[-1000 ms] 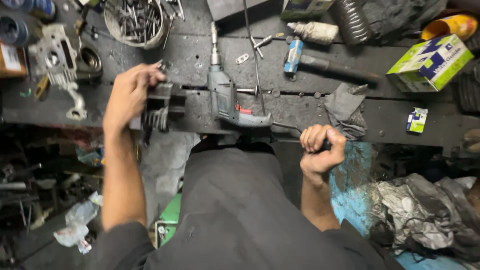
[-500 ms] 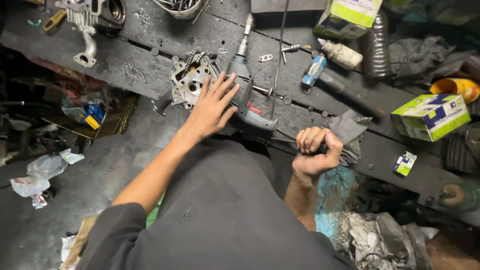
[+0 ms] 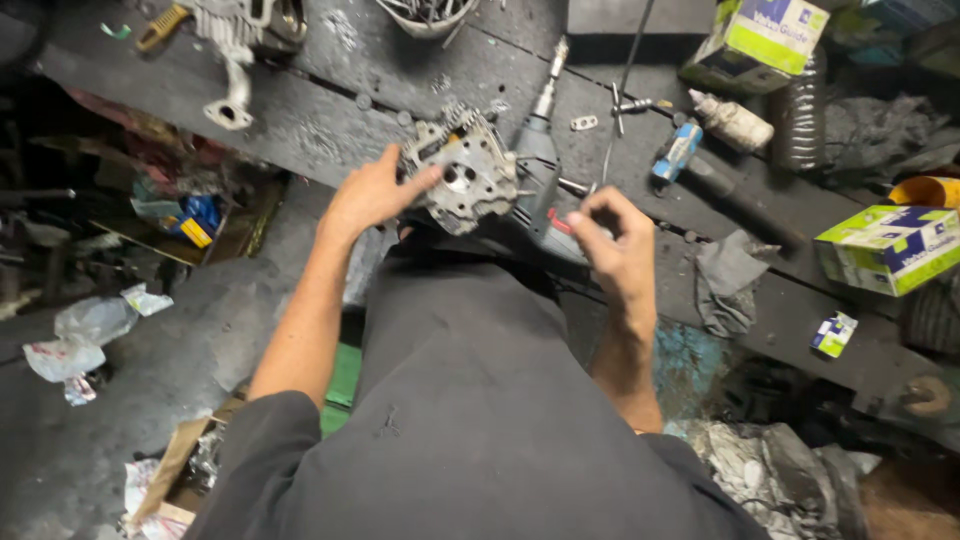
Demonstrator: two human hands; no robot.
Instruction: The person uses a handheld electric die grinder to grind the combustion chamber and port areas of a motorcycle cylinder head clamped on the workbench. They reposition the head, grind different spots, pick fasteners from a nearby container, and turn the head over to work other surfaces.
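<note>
Resting at the near edge of the dark workbench [image 3: 300, 125], a grey cast-metal engine part [image 3: 462, 178] with round bores and finned edges sits just ahead of our body. We hold it with our left hand [image 3: 372, 195]: the fingers [image 3: 418, 180] lie spread against its left face, the index tip reaching toward the central bore, so the hand is open and pressed to the part rather than wrapped around it. Just to the right of the part lies a grey power drill [image 3: 540, 165], its chuck pointing away from us. Our right hand [image 3: 612, 245] hovers over the drill's handle end with the fingers loosely curled and slightly apart; whether it touches the red trigger area we cannot tell.

Farther right on the bench we see a blue-and-white tube [image 3: 677, 152], a small white bottle [image 3: 733, 120], a dark ribbed plastic bottle [image 3: 800, 110] and a grey rag [image 3: 725, 280]. Two green-and-white cartons [image 3: 885, 248] stand at the right and upper right. At the far edge are a bowl of metal rods [image 3: 425, 12] and another metal casting [image 3: 235, 60]. Crumpled plastic bags [image 3: 85, 335] lie on the floor at left.
</note>
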